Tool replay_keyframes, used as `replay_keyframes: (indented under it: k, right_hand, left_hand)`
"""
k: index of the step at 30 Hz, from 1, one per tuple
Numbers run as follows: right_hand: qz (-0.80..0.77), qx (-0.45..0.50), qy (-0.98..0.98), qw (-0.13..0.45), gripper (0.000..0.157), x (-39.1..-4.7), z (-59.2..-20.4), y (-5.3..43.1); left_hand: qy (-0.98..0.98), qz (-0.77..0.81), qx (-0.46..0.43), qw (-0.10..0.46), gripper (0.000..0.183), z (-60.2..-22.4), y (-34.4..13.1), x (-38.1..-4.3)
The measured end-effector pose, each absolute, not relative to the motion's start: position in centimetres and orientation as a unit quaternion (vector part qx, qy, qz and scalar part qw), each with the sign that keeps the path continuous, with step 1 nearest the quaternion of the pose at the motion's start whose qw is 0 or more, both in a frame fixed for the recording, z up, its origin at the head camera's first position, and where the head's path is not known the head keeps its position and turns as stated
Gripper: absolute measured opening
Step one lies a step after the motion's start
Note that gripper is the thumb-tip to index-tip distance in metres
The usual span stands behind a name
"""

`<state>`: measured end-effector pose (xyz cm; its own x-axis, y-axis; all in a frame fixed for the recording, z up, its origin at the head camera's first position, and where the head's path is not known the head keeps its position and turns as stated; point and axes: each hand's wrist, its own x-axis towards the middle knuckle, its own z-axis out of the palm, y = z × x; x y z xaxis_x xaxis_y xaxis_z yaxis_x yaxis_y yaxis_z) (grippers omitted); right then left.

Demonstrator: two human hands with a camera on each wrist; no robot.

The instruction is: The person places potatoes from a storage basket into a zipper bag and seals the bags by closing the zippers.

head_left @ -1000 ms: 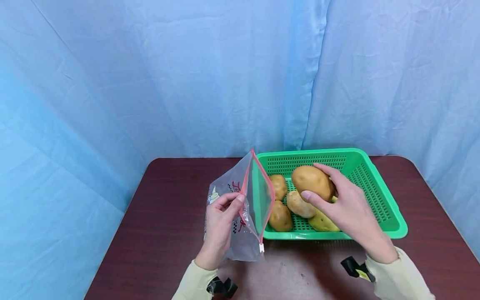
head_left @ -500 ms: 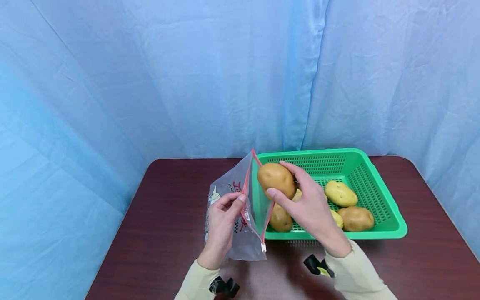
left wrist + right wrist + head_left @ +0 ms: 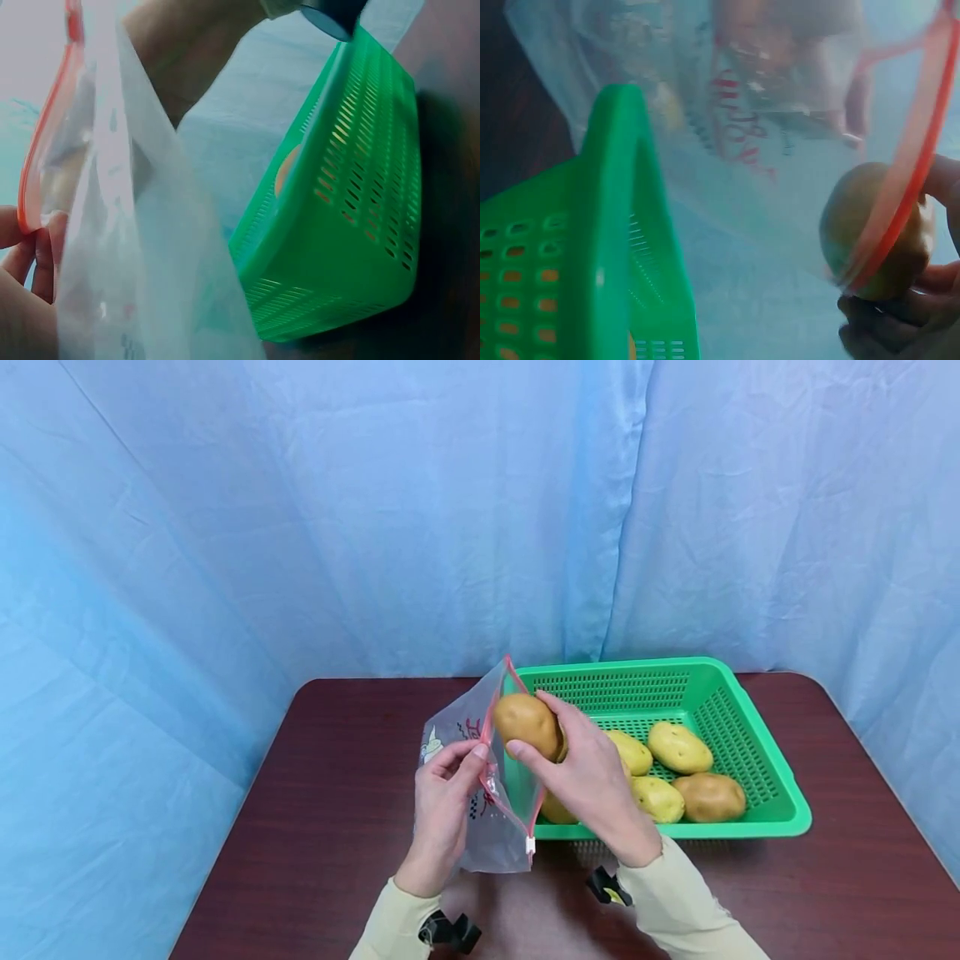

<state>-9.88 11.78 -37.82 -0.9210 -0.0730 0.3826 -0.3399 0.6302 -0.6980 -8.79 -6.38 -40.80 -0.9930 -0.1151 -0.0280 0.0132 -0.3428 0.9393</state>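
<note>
My left hand (image 3: 444, 802) pinches the red-edged rim of a clear zip bag (image 3: 501, 847) between thumb and fingers, and the bag's mouth gapes toward the right. In my right hand (image 3: 592, 768) is a large brown potato (image 3: 525, 725), gripped between thumb and fingers right at that mouth. The right wrist view shows the potato (image 3: 874, 225) partly behind the red zip strip (image 3: 915, 165). A white slider (image 3: 530, 845) sits at the strip's near end. In the left wrist view the bag (image 3: 150, 247) hangs down beside the green basket (image 3: 337, 202).
The green plastic basket (image 3: 772, 818) stands on the dark table (image 3: 337, 810) to the right of the bag. Inside it lie several potatoes, among them a yellow one (image 3: 680, 747) and a brown one (image 3: 710, 797). Blue curtains (image 3: 450, 527) hang behind the table.
My right hand has carried the brown potato leftward from over the basket to the bag's mouth. The left hand keeps its pinch on the rim, almost still.
</note>
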Motion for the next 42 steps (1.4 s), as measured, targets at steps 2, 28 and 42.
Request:
replay_keyframes:
  k: [2,28,42]
  right_hand:
    - [0.388,0.125,-0.898,0.168,0.076,-9.9,-38.1,11.6]
    - [0.439,0.117,-0.888,0.077,0.011,-10.7,-39.1,12.7]
    - [0.48,0.141,-0.865,0.049,0.039,-9.7,-39.6,13.9]
  left_hand:
    - [-0.556,-0.829,0.042,0.044,0.014,-40.6,-6.5,-8.9]
    - [-0.526,-0.84,0.014,0.131,0.02,-37.5,-12.0,-9.5]
    - [-0.595,-0.802,-0.004,0.054,0.005,-39.8,-9.5,-8.1]
